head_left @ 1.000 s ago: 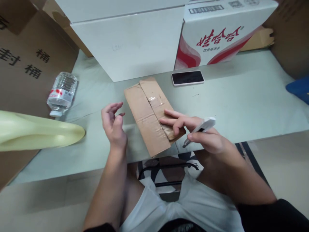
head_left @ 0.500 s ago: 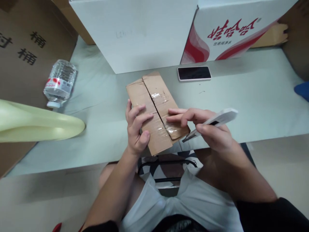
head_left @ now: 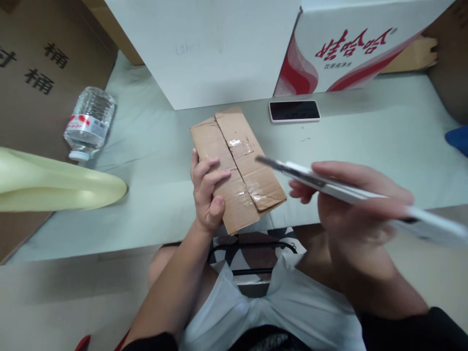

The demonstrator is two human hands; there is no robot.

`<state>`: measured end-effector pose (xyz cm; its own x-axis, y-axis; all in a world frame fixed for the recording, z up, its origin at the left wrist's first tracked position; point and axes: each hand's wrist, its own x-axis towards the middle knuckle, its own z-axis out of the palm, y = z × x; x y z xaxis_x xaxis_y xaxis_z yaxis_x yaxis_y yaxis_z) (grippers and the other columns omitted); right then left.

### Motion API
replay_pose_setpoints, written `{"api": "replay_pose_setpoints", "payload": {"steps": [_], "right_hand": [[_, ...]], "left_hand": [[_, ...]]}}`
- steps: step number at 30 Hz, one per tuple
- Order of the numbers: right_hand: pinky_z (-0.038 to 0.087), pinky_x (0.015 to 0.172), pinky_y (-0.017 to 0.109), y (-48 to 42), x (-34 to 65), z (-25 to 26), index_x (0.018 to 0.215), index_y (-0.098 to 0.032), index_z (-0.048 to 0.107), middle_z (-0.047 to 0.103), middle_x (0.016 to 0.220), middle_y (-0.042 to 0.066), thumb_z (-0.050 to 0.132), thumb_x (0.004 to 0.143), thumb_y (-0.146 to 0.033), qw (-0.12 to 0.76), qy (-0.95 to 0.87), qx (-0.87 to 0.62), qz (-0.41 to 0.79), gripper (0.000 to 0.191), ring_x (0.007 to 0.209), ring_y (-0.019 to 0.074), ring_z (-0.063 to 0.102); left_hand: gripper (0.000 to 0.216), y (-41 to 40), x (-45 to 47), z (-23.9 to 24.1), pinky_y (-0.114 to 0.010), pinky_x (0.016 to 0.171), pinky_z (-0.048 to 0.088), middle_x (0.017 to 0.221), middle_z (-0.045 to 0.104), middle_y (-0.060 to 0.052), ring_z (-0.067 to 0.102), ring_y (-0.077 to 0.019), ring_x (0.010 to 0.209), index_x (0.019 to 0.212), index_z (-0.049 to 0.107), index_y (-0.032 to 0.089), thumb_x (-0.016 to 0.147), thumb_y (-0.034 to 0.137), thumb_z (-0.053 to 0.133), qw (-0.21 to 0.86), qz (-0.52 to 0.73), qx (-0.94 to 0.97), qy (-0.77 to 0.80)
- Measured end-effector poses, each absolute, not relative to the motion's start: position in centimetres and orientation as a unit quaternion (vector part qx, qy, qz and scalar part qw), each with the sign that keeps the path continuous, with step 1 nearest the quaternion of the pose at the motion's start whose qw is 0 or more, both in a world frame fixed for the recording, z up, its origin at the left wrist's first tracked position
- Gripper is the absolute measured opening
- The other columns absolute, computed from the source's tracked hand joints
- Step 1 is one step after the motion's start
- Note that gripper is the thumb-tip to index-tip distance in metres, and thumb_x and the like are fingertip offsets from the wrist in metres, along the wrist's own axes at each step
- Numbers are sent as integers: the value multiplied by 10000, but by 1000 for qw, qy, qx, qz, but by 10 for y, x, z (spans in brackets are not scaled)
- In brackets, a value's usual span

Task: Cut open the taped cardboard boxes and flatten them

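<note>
A small cardboard box (head_left: 252, 161) lies tilted at the front of the table, its two top flaps meeting along a dark seam with clear tape pieces on them. My left hand (head_left: 208, 192) grips the box's left side, fingers over the near flap and thumb at its lower edge. To the right of the box, my right hand (head_left: 360, 204) is raised and closed around a white utility knife (head_left: 341, 190). The knife's dark blade end points left, over the box's right edge. Motion blurs the hand and the knife's back end.
Behind the box stand a large white carton (head_left: 219, 53) and a carton with red print (head_left: 329, 58). A phone (head_left: 294, 111) lies before them. On the left are a clear water bottle (head_left: 89, 124), a pale yellow-green curved object (head_left: 66, 180) and a brown carton (head_left: 47, 92).
My right hand has lifted off the box and moved right, turning the utility knife so its blade end points left and up. My left hand and the box stay nearly in place.
</note>
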<state>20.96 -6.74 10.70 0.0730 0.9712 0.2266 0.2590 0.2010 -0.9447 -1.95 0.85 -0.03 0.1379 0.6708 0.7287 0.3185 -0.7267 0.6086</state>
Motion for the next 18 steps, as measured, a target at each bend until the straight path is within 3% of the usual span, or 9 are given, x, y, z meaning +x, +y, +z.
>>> {"api": "replay_pose_setpoints", "payload": {"steps": [3, 6, 8, 13, 18], "right_hand": [[595, 650, 341, -60, 196, 107, 1049, -249, 710, 772, 914, 55, 745, 935, -554, 503, -602, -526, 329, 327, 752, 197, 730], [529, 597, 269, -51, 188, 103, 950, -233, 676, 716, 767, -14, 753, 918, -369, 455, -645, -506, 348, 159, 597, 119, 622], [510, 595, 260, -47, 188, 98, 959, -229, 667, 692, 730, -24, 686, 945, -370, 444, -656, -491, 363, 143, 599, 119, 617], [548, 661, 287, -44, 192, 92, 1135, -229, 679, 785, 939, 45, 526, 1011, -479, 458, -660, -443, 398, 318, 806, 177, 733], [410, 547, 246, -43, 186, 96, 865, -230, 573, 620, 663, -46, 641, 871, -337, 439, -666, -506, 327, 127, 535, 98, 503]], "left_hand": [[412, 8, -19, 0, -655, 1366, 198, 1323, 625, -46, 596, -300, 1345, 1213, 679, 317, 1054, 543, 373, 158, 561, 739, 338], [440, 9, -21, -1, -641, 1361, 207, 1321, 639, -42, 612, -300, 1328, 1206, 689, 325, 1048, 589, 373, 154, 554, 741, 346], [463, 10, -23, -1, -637, 1359, 214, 1308, 651, -42, 622, -297, 1310, 1184, 698, 321, 1040, 612, 368, 142, 546, 746, 354], [439, 11, -28, 1, -659, 1342, 254, 1257, 677, -47, 653, -297, 1264, 1158, 706, 310, 1031, 593, 395, 129, 542, 754, 348], [437, 10, -30, 4, -677, 1333, 269, 1265, 688, -49, 663, -314, 1262, 1148, 721, 307, 1029, 595, 416, 122, 531, 760, 353]]}}
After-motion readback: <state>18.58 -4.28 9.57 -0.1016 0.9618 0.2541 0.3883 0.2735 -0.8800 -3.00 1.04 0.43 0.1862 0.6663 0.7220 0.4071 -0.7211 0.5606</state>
